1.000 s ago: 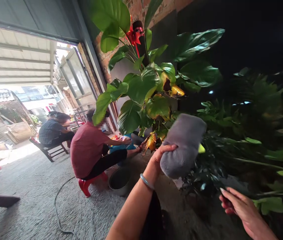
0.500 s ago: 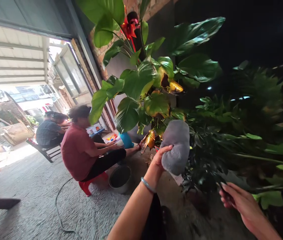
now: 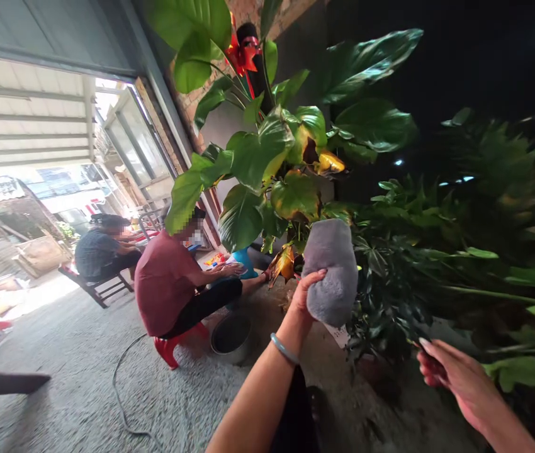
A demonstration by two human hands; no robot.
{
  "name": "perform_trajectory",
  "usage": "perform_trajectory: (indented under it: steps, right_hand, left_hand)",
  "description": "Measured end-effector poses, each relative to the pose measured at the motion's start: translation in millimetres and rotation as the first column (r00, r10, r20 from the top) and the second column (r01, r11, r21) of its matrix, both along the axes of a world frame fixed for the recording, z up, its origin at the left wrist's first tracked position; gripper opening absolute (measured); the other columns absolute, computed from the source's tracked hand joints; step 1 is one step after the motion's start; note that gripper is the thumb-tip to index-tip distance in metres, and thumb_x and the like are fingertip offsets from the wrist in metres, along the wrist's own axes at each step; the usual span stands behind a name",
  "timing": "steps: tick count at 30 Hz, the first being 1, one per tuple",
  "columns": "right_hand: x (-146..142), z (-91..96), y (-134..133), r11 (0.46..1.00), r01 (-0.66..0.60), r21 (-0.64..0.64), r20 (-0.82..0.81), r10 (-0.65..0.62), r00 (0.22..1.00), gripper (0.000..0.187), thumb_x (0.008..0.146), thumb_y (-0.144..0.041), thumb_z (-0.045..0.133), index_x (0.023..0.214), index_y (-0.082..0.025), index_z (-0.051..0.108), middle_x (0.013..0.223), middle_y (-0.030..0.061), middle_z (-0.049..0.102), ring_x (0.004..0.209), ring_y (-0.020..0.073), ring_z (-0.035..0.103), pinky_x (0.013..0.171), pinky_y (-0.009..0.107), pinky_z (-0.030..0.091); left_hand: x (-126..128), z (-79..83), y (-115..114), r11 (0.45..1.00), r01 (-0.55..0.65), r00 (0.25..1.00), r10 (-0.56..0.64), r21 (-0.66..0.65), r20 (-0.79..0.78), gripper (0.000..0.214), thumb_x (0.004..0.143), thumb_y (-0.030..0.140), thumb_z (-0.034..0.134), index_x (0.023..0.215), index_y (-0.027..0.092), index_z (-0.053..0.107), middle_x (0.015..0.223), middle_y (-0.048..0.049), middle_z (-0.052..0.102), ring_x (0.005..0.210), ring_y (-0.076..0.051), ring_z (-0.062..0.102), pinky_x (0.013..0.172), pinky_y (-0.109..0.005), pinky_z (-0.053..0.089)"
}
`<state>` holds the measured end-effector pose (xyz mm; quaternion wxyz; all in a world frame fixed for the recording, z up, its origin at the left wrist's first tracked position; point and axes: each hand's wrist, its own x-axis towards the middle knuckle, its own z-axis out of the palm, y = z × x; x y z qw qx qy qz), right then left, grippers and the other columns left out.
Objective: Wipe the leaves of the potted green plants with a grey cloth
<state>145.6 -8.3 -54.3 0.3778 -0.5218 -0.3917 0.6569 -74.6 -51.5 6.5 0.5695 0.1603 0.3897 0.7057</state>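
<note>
My left hand (image 3: 303,296), with a pale bangle at the wrist, grips a grey plush fabric piece (image 3: 330,274) by its left edge. The piece is held upright, narrowed at the middle, and its kind is unclear. Lower right, my right hand (image 3: 444,365) is closed, thumb pressed on a small dark tool whose tip barely shows; I cannot make out its kind. The two hands are well apart. Behind the fabric rises a large leafy plant (image 3: 260,151) with some yellowed leaves, and darker foliage (image 3: 390,308) lies between my hands.
A person in a red shirt (image 3: 166,283) sits on a red stool (image 3: 173,346) to the left. Beside them is a dark bucket (image 3: 231,336). Farther back, another person (image 3: 102,248) occupies a wooden chair (image 3: 95,286). A cable (image 3: 116,384) runs over the concrete floor.
The view has shifted slightly. The grey fabric piece has turned a little and sits slightly higher, still in my left hand. The person in red leans farther forward. My right hand keeps its grip.
</note>
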Motion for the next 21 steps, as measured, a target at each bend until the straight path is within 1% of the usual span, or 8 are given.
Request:
perform_trajectory:
  steps: [2, 5, 7, 10, 13, 15, 17, 21]
  right_hand:
    - [-2.1, -0.8, -1.3, 1.0, 0.014, 0.0, 0.002, -0.014, 1.0, 0.03, 0.029, -0.041, 0.07, 0.048, -0.024, 0.054, 0.043, 0.0011, 0.059, 0.039, 0.0133, 0.05, 0.037, 0.025, 0.04]
    - [-2.2, -6.8, 0.6, 1.0, 0.0, -0.004, 0.034, 0.0, 0.999, 0.023, 0.03, -0.037, 0.067, 0.046, -0.026, 0.054, 0.04, 0.0008, 0.058, 0.037, 0.0158, 0.05, 0.035, 0.026, 0.038]
    - [-0.6, -10.7, 2.9, 1.0, -0.027, -0.004, 0.049, 0.027, 0.998, 0.02, 0.032, -0.035, 0.066, 0.043, -0.026, 0.052, 0.037, 0.0014, 0.055, 0.035, 0.0159, 0.048, 0.032, 0.026, 0.035]
    - [1.8, -12.1, 3.6, 0.998, -0.061, 0.004, 0.056, 0.061, 0.997, 0.023, 0.036, -0.038, 0.068, 0.045, -0.024, 0.052, 0.039, 0.0032, 0.055, 0.035, 0.0148, 0.048, 0.032, 0.025, 0.032]
    - [1.6, -9.2, 0.8, 0.999, -0.047, 0.005, 0.026, 0.047, 0.999, 0.027, 0.039, -0.04, 0.071, 0.054, -0.023, 0.056, 0.045, 0.0032, 0.06, 0.04, 0.0146, 0.051, 0.036, 0.024, 0.038]
    - [0.2, -8.2, -0.8, 0.999, -0.033, 0.0, -0.006, 0.033, 0.999, 0.03, 0.036, -0.04, 0.073, 0.055, -0.023, 0.056, 0.045, 0.0021, 0.06, 0.04, 0.0142, 0.052, 0.037, 0.024, 0.04]
    - [-1.1, -10.0, -0.3, 1.0, -0.031, -0.003, -0.022, 0.031, 0.999, 0.031, 0.033, -0.038, 0.073, 0.053, -0.024, 0.055, 0.043, 0.0009, 0.059, 0.038, 0.0144, 0.052, 0.036, 0.025, 0.039]
    - [0.2, -18.4, 6.3, 0.998, -0.059, -0.011, -0.015, 0.059, 0.998, 0.025, 0.032, -0.034, 0.071, 0.046, -0.026, 0.05, 0.038, -0.0015, 0.055, 0.038, 0.017, 0.053, 0.035, 0.026, 0.04]
  left_hand:
    - [12.9, -18.3, 7.1, 0.998, 0.025, 0.999, -0.026, -0.064, -0.019, 0.017, 0.058, 0.023, 0.068, 0.073, 0.014, 0.068, 0.062, -0.0029, 0.066, 0.058, -0.016, 0.06, 0.066, -0.028, 0.047]
    - [31.9, -64.0, -9.2, 0.942, 0.171, 0.969, -0.213, -0.288, -0.121, 0.027, 0.047, 0.018, 0.072, 0.074, 0.012, 0.069, 0.061, -0.0043, 0.066, 0.059, -0.018, 0.06, 0.067, -0.032, 0.047]
    - [33.6, -80.5, -27.3, 0.937, 0.266, 0.939, -0.305, -0.226, -0.158, 0.038, 0.042, 0.016, 0.073, 0.079, 0.012, 0.071, 0.067, -0.0063, 0.069, 0.068, -0.023, 0.065, 0.069, -0.034, 0.048]
    - [21.5, -63.2, -36.2, 0.967, 0.25, 0.952, -0.255, -0.049, -0.168, 0.038, 0.042, 0.02, 0.073, 0.08, 0.014, 0.07, 0.073, -0.0062, 0.071, 0.075, -0.026, 0.067, 0.074, -0.035, 0.05]
    - [9.2, -24.8, -15.4, 0.985, 0.17, 0.972, -0.164, 0.023, -0.17, 0.037, 0.048, 0.026, 0.073, 0.082, 0.013, 0.069, 0.073, -0.0054, 0.07, 0.072, -0.021, 0.066, 0.078, -0.034, 0.05]
    - [9.6, -14.1, 2.1, 0.995, 0.09, 0.977, -0.079, 0.05, -0.197, 0.043, 0.046, 0.024, 0.076, 0.087, 0.013, 0.069, 0.074, -0.0043, 0.07, 0.071, -0.019, 0.065, 0.078, -0.032, 0.05]
    - [17.4, -23.6, 10.6, 0.998, 0.062, 0.974, -0.061, -0.003, -0.22, 0.051, 0.04, 0.021, 0.077, 0.09, 0.013, 0.069, 0.074, -0.0037, 0.07, 0.07, -0.019, 0.065, 0.077, -0.032, 0.049]
    - [33.4, -60.5, -8.8, 0.939, 0.247, 0.926, -0.302, -0.241, -0.226, 0.049, 0.037, 0.018, 0.076, 0.086, 0.013, 0.071, 0.071, -0.0051, 0.069, 0.073, -0.024, 0.066, 0.076, -0.036, 0.049]
